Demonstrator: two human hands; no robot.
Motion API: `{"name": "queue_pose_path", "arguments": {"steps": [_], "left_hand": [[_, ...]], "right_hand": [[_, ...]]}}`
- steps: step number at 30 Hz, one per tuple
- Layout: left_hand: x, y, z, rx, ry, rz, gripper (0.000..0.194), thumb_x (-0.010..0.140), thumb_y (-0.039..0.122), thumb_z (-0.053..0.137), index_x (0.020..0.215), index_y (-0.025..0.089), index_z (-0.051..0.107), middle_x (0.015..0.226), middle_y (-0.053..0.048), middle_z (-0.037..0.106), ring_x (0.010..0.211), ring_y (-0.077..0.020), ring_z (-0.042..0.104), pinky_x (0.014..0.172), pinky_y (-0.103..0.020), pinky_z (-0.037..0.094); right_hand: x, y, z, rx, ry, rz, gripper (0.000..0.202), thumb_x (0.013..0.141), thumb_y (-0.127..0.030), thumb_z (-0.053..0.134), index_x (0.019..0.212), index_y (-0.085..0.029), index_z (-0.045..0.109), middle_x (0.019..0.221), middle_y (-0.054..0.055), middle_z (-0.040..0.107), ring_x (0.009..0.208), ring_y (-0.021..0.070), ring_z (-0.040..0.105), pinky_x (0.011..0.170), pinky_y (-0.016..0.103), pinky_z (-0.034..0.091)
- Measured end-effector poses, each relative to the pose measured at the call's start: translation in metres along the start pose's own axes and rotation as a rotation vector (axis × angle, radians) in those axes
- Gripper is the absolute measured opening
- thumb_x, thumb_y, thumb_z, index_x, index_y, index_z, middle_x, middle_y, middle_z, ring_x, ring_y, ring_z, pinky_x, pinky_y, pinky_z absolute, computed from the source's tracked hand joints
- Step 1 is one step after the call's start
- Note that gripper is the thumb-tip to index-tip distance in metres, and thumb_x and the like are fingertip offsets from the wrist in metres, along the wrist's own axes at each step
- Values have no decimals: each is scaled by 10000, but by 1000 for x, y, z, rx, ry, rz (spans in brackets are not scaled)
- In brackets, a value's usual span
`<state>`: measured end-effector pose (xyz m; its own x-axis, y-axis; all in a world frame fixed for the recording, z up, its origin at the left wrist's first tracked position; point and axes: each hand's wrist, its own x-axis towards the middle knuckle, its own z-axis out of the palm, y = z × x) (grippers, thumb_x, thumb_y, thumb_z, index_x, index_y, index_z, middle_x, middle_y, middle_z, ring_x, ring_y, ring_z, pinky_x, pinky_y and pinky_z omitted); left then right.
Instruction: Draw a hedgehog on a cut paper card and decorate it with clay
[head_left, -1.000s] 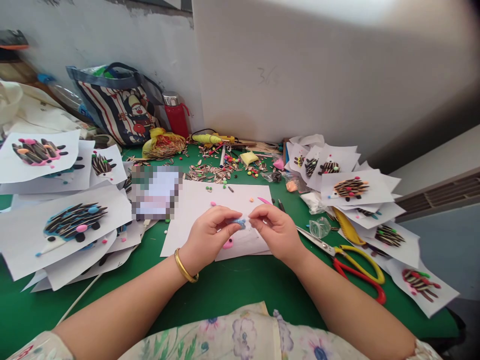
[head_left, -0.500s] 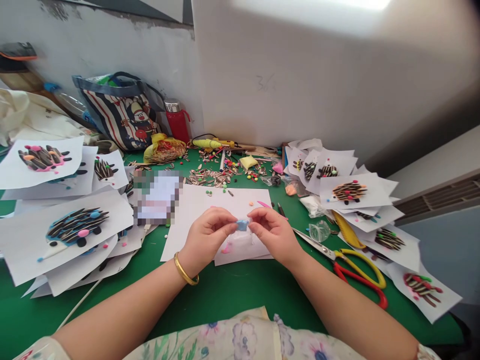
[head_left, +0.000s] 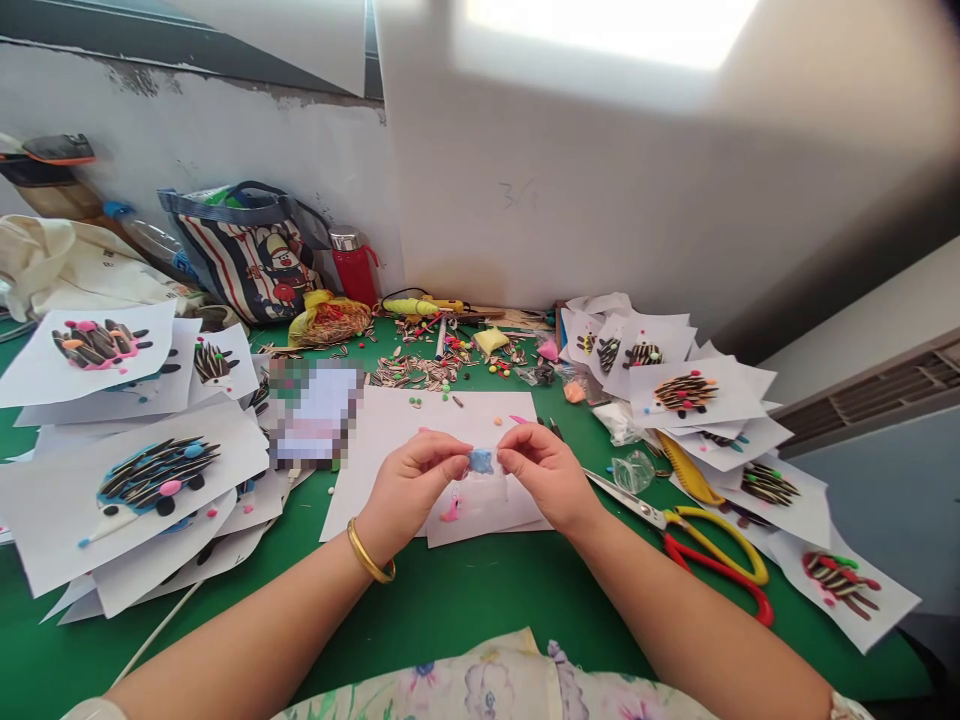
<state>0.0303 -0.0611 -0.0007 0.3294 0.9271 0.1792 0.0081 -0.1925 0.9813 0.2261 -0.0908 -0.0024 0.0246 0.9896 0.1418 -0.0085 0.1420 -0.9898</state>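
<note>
Between my two hands, above white paper (head_left: 367,430), hangs a small clear plastic bag with a blue lump (head_left: 481,460) in it. My left hand (head_left: 420,480) pinches the bag's left edge with thumb and forefinger; a gold bangle (head_left: 369,552) circles that wrist. The right edge is pinched by my right hand (head_left: 546,478). Just below the bag, a bit of pink (head_left: 450,511) shows on a smaller white sheet. Large scissors (head_left: 709,545) with yellow and red handles lie right of my right hand.
Paper sheets with seed-covered hedgehogs are stacked at left (head_left: 161,480) and right (head_left: 679,393). Scattered seeds (head_left: 412,370), a yellow packet (head_left: 491,340), a red bottle (head_left: 354,270) and a striped bag (head_left: 247,250) stand or lie behind. A blurred phone (head_left: 316,412) lies left of the paper.
The view has tilted up slightly, so the table things sit lower in the picture. The blue lump's bag looks more spread out between my fingertips.
</note>
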Motion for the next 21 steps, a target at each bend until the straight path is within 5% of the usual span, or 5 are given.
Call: {"name": "queue_pose_path", "arguments": {"steps": [8, 15, 21], "left_hand": [[-4, -5, 2, 167, -61, 148, 121, 818, 262, 709, 895, 271, 802, 853, -38, 662, 820, -164, 636, 758, -301, 530], [-5, -3, 4, 42, -38, -69, 445, 777, 312, 742, 1200, 212, 650, 950, -59, 695, 863, -187, 666, 745, -332, 583], [-7, -9, 6, 231, -31, 57, 345, 805, 267, 714, 1148, 228, 699, 972, -54, 697, 823, -165, 644, 767, -323, 561]], "right_hand": [[-7, 2, 5, -181, -203, -3, 181, 853, -383, 669, 812, -211, 631, 773, 5, 606, 707, 151, 538, 678, 301, 460], [-4, 0, 4, -109, -10, -13, 197, 867, -399, 650, 823, -219, 584, 757, -3, 586, 709, 155, 563, 684, 299, 478], [-6, 6, 6, -114, -108, -15, 238, 868, -442, 657, 889, -224, 565, 813, 1, 570, 747, 156, 552, 704, 300, 476]]}}
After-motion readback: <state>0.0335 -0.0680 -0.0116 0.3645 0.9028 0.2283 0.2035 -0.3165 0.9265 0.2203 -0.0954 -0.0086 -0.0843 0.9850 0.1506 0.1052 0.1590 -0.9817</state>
